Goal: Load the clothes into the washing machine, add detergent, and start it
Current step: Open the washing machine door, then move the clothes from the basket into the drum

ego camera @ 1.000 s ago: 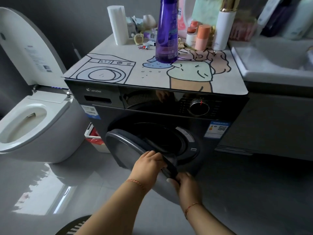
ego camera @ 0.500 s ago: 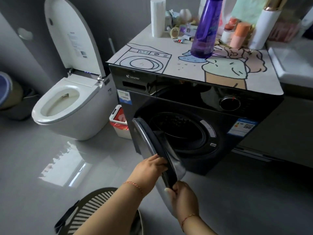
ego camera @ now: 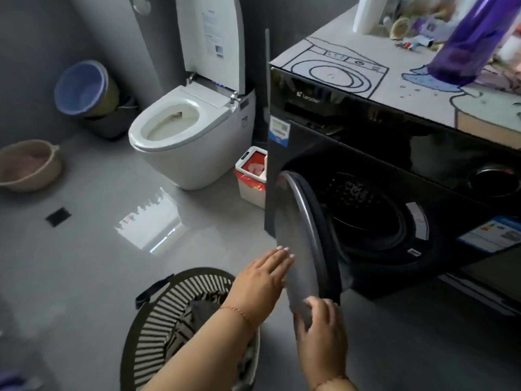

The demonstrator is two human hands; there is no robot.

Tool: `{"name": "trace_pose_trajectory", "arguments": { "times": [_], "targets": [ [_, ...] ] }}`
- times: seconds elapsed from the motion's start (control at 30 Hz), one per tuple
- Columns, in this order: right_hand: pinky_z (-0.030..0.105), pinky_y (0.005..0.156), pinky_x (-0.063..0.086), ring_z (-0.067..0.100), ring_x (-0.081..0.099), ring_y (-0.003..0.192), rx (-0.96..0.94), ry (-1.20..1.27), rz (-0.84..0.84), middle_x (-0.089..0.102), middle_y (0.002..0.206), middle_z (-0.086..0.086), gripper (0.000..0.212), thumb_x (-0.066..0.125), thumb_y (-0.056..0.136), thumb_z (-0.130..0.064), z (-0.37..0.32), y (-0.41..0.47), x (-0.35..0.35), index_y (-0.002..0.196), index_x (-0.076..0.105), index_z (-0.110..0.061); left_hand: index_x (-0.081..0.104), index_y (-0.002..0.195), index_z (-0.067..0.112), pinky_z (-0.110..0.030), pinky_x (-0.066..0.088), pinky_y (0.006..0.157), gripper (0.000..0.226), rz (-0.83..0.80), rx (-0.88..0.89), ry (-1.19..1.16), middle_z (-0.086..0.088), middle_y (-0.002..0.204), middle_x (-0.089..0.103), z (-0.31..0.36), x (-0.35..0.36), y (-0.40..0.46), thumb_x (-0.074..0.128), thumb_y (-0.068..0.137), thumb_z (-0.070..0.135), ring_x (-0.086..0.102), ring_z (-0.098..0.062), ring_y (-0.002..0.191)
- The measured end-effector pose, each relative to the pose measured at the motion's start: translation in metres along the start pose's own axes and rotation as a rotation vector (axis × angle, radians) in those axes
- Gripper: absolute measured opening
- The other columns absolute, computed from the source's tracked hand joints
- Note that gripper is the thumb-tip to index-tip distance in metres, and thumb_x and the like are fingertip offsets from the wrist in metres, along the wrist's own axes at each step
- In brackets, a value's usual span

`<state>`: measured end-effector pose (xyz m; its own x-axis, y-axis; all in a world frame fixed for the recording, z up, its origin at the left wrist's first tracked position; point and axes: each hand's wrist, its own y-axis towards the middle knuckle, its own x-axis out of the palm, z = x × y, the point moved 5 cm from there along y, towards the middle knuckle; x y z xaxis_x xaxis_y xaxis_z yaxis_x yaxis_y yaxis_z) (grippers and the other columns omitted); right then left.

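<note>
1. Washing machine [ego camera: 352, 131] at 2 o'clock; door [ego camera: 298, 244] swung open, drum [ego camera: 363, 204] exposed.
2. Left hand [ego camera: 262, 283], fingers straight, flat on the door's outer face.
3. Right hand [ego camera: 321, 334] at the door's lower edge.
4. Slatted laundry basket [ego camera: 158, 317] with clothes [ego camera: 203, 311], 7 o'clock.
5. Toilet [ego camera: 183, 128], lid up, 11 o'clock.

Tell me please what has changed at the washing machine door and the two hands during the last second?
The door has swung further open, out to the left. The left hand let go of the door's edge and now lies flat with straight fingers against its outer face. The right hand stays at the lower rim, though its grip is blurred. The purple bottle on top of the washing machine has not moved.
</note>
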<state>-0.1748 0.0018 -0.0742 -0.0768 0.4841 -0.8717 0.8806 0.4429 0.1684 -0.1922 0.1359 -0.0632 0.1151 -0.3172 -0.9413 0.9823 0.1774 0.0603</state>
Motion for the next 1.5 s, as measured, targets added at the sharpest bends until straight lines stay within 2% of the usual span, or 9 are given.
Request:
{"name": "trace_pose_trajectory", "arguments": {
  "times": [0.07, 0.2, 0.5, 0.77, 0.93, 1.03, 1.13, 1.37, 1.5],
  "targets": [
    [0.024, 0.053, 0.050, 0.018, 0.062, 0.065, -0.073, 0.056, -0.112, 0.063, 0.073, -0.002, 0.031, 0.086, 0.058, -0.028, -0.012, -0.006, 0.019, 0.079, 0.065, -0.017, 0.020, 0.150, 0.024, -0.021, 0.008, 0.116, 0.057, -0.008, -0.196, -0.042, 0.006, 0.158, 0.019, -0.023, 0.007, -0.026, 0.044, 0.097, 0.027, 0.017, -0.012, 0.146],
    [0.018, 0.075, 0.037, 0.011, 0.047, 0.085, 0.022, 0.210, -0.455, 0.042, 0.080, -0.017, 0.018, 0.066, 0.083, -0.032, -0.016, -0.017, 0.066, 0.089, 0.050, -0.026, 0.027, 0.146, 0.026, -0.023, 0.027, 0.114, 0.067, 0.047, -0.665, -0.268, 0.008, 0.154, 0.026, -0.063, 0.030, -0.094, 0.058, 0.088, 0.013, 0.031, -0.010, 0.138],
    [0.025, 0.077, 0.043, 0.020, 0.057, 0.095, 0.203, 0.079, -0.933, 0.058, 0.109, 0.003, 0.031, 0.058, 0.087, -0.034, 0.019, -0.043, 0.158, 0.112, 0.048, -0.017, 0.026, 0.147, 0.018, -0.032, 0.032, 0.112, 0.069, 0.105, -1.464, -0.440, -0.006, 0.149, 0.029, -0.083, 0.118, -0.242, 0.060, 0.088, 0.031, 0.037, -0.022, 0.134],
    [0.038, 0.091, 0.045, 0.037, 0.052, 0.117, 0.466, 0.068, -0.918, 0.050, 0.133, 0.019, 0.052, 0.055, 0.090, -0.019, 0.049, -0.068, 0.216, 0.132, 0.031, -0.002, 0.000, 0.150, 0.019, -0.047, 0.018, 0.117, 0.089, -0.023, -1.805, -0.303, -0.009, 0.160, -0.001, -0.106, 0.180, -0.316, 0.060, 0.085, 0.029, 0.002, -0.031, 0.146],
    [0.037, 0.092, 0.046, 0.033, 0.057, 0.108, 0.416, 0.164, -0.940, 0.060, 0.120, 0.015, 0.039, 0.045, 0.094, -0.018, 0.060, -0.085, 0.251, 0.131, 0.038, -0.013, -0.009, 0.150, 0.011, -0.052, 0.026, 0.113, 0.082, 0.213, -1.958, -0.564, -0.011, 0.160, 0.006, -0.133, 0.218, -0.350, 0.049, 0.092, 0.010, 0.024, -0.037, 0.141],
    [0.038, 0.090, 0.049, 0.031, 0.061, 0.103, 0.498, 0.235, -0.903, 0.064, 0.114, 0.011, 0.036, 0.046, 0.091, -0.034, 0.080, -0.101, 0.262, 0.122, 0.049, -0.017, 0.003, 0.149, 0.012, -0.064, 0.047, 0.086, 0.072, 0.212, -2.046, -0.596, -0.018, 0.149, 0.033, -0.145, 0.233, -0.363, 0.047, 0.092, 0.011, 0.042, -0.046, 0.126],
    [0.049, 0.084, 0.054, 0.032, 0.065, 0.080, 0.669, 0.242, -0.777, 0.069, 0.085, 0.013, 0.036, 0.051, 0.078, -0.044, 0.160, -0.127, 0.285, 0.088, 0.063, -0.012, 0.040, 0.132, 0.003, -0.046, 0.053, 0.043, 0.047, 0.161, -2.113, -0.728, -0.026, 0.117, 0.057, -0.148, 0.244, -0.373, 0.054, 0.088, 0.014, 0.056, -0.048, 0.099],
    [0.048, 0.097, 0.040, 0.044, 0.055, 0.109, 1.009, 0.307, -0.209, 0.052, 0.122, 0.037, 0.066, 0.074, 0.070, 0.007, 0.154, -0.129, 0.175, 0.125, 0.038, 0.015, 0.054, 0.106, 0.007, -0.026, 0.051, 0.041, 0.020, 0.337, -2.149, -1.356, -0.013, 0.080, 0.058, -0.132, 0.284, -0.377, 0.040, 0.092, 0.001, 0.051, -0.025, 0.060],
    [0.024, 0.077, 0.051, 0.041, 0.058, 0.111, 0.867, 0.408, -0.235, 0.057, 0.118, 0.034, 0.064, 0.065, 0.069, 0.021, 0.165, -0.110, 0.169, 0.128, 0.039, 0.014, 0.057, 0.107, 0.013, -0.045, 0.054, 0.062, 0.024, 0.579, -2.061, -1.567, -0.016, 0.083, 0.062, -0.111, 0.285, -0.371, 0.044, 0.090, 0.004, 0.057, -0.029, 0.064]
  ]
}}
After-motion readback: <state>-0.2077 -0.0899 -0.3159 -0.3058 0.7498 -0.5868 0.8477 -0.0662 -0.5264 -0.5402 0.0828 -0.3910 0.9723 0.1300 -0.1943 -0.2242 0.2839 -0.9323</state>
